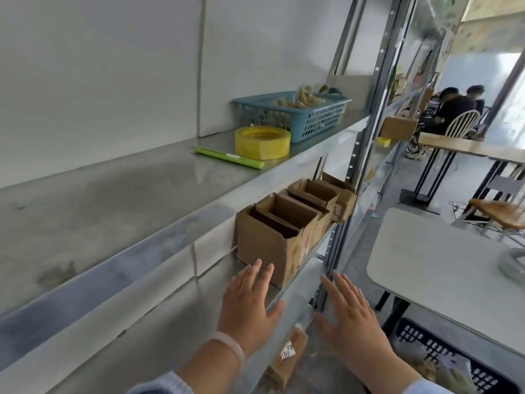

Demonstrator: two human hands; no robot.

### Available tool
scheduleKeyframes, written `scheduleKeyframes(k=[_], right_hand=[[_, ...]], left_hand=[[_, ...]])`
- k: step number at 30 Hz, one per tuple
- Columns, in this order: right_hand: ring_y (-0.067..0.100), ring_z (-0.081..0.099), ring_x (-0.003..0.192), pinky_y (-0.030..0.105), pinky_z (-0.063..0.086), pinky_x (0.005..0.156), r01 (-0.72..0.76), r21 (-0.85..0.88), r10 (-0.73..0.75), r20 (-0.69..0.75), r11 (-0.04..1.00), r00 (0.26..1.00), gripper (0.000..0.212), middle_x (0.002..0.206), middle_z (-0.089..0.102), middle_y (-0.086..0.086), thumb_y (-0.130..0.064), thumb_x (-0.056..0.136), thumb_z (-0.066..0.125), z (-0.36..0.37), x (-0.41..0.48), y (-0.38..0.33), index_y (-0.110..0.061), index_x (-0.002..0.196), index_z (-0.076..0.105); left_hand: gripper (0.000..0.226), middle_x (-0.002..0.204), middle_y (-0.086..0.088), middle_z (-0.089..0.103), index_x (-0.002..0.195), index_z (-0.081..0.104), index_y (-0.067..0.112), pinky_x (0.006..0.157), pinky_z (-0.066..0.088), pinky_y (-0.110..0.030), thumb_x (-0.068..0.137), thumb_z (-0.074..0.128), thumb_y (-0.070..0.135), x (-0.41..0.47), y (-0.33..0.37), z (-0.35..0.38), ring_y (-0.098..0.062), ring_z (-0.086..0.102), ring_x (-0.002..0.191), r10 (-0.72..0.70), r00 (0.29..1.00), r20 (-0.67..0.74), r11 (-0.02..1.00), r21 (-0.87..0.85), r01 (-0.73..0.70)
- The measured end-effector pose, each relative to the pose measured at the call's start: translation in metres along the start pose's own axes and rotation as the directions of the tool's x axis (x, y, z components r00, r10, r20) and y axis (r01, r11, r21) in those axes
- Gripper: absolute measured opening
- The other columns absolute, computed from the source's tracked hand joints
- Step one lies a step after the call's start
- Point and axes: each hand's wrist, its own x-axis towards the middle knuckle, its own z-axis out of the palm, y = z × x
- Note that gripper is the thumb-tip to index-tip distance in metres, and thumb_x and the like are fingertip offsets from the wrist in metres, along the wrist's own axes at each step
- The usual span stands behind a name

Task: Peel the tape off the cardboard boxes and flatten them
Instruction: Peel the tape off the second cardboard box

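Several open brown cardboard boxes stand in a row on the middle metal shelf; the nearest box faces me, and further boxes line up behind it. My left hand reaches forward with straight fingers, its fingertips at the nearest box's lower front face. Just right of the box, my right hand is spread flat in front of the shelf upright, holding nothing. Another cardboard box with a white label sits on the shelf below, partly hidden by my hands.
On the upper shelf lie a yellow tape roll, a green pen-like cutter and a blue basket of crumpled tape. A white table stands right, a black crate beneath it. People sit at a far table.
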Motion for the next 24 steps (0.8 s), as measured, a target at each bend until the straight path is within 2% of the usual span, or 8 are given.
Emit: scheduleKeyframes(k=[4, 7, 11, 13, 16, 18, 20, 24], right_hand=[[-0.006, -0.026, 0.135, 0.027, -0.009, 0.113, 0.032, 0.092, -0.037, 0.048, 0.995, 0.998, 0.074, 0.153, -0.017, -0.027, -0.063, 0.094, 0.035, 0.006, 0.040, 0.006, -0.045, 0.150, -0.008], [-0.011, -0.032, 0.129, 0.024, -0.014, 0.109, 0.117, 0.114, -0.119, 0.017, 0.987, 0.993, 0.074, 0.149, -0.021, -0.030, -0.063, 0.094, 0.035, 0.007, 0.075, 0.010, -0.047, 0.149, -0.013], [0.003, -0.026, 0.138, 0.028, -0.015, 0.111, 0.177, 0.083, -0.177, -0.012, 0.981, 0.984, 0.076, 0.157, -0.018, -0.019, -0.057, 0.097, 0.035, 0.004, 0.129, 0.020, -0.037, 0.152, -0.012], [0.007, -0.031, 0.137, 0.030, -0.021, 0.109, 0.215, 0.019, -0.215, 0.033, 0.976, 0.976, 0.075, 0.159, -0.019, -0.012, -0.058, 0.098, 0.032, 0.007, 0.150, 0.029, -0.032, 0.153, -0.012], [0.012, -0.034, 0.139, 0.034, -0.024, 0.111, 0.367, -0.030, -0.364, 0.085, 0.930, 0.928, 0.070, 0.160, -0.017, -0.009, -0.057, 0.098, 0.027, 0.012, 0.167, 0.038, -0.030, 0.155, -0.003], [0.019, -0.024, 0.146, 0.044, -0.011, 0.119, 0.478, -0.039, -0.477, 0.030, 0.878, 0.878, 0.066, 0.164, -0.003, -0.002, -0.053, 0.097, 0.030, 0.015, 0.170, 0.041, -0.027, 0.155, 0.013], [0.029, -0.002, 0.150, 0.054, 0.008, 0.121, 0.576, -0.008, -0.576, -0.052, 0.817, 0.816, 0.062, 0.163, 0.015, 0.006, -0.047, 0.093, 0.036, 0.017, 0.170, 0.042, -0.023, 0.150, 0.032], [0.029, 0.024, 0.146, 0.053, 0.017, 0.117, 0.711, 0.037, -0.706, -0.093, 0.702, 0.702, 0.061, 0.156, 0.032, 0.004, -0.040, 0.088, 0.047, 0.024, 0.175, 0.041, -0.021, 0.146, 0.042]], left_hand=[[0.075, 0.161, 0.014, 0.000, 0.151, 0.002, 0.041, 0.110, -0.003, -0.025, 0.090, 0.035, 0.068, 0.045, 0.005, 0.018, -0.010, -0.001, 0.146, -0.076, 0.997, 0.012, 0.992, -0.098, 0.077], [0.081, 0.161, 0.016, -0.004, 0.151, -0.002, 0.042, 0.111, 0.001, -0.026, 0.084, 0.026, 0.077, 0.067, 0.010, 0.030, -0.011, 0.000, 0.148, -0.153, 0.987, 0.057, 0.974, -0.159, 0.161], [0.079, 0.160, 0.018, -0.006, 0.151, -0.005, 0.042, 0.115, 0.016, -0.031, 0.090, 0.040, 0.065, 0.090, 0.013, 0.035, -0.013, 0.002, 0.149, -0.298, 0.953, 0.060, 0.901, -0.312, 0.301], [0.077, 0.161, 0.016, 0.001, 0.152, 0.000, 0.041, 0.112, 0.018, -0.027, 0.092, 0.045, 0.060, 0.098, 0.018, 0.036, -0.012, 0.007, 0.148, -0.370, 0.929, 0.031, 0.864, -0.356, 0.356], [0.072, 0.160, 0.017, 0.009, 0.150, 0.006, 0.045, 0.101, 0.020, -0.022, 0.091, 0.046, 0.059, 0.107, 0.025, 0.039, -0.012, 0.014, 0.147, -0.481, 0.876, 0.037, 0.772, -0.456, 0.443], [0.069, 0.159, 0.017, 0.014, 0.149, 0.012, 0.048, 0.100, 0.022, -0.023, 0.090, 0.047, 0.060, 0.111, 0.028, 0.042, -0.011, 0.019, 0.145, -0.552, 0.833, 0.031, 0.686, -0.551, 0.475], [0.070, 0.156, 0.017, 0.022, 0.147, 0.019, 0.050, 0.105, 0.024, -0.026, 0.085, 0.046, 0.066, 0.111, 0.030, 0.043, -0.009, 0.026, 0.142, -0.616, 0.788, 0.021, 0.598, -0.638, 0.485], [0.089, 0.151, 0.017, 0.034, 0.145, 0.028, 0.045, 0.110, 0.034, -0.033, 0.067, 0.042, 0.085, 0.106, 0.034, 0.042, -0.005, 0.034, 0.137, -0.691, 0.722, -0.044, 0.553, -0.675, 0.488]])
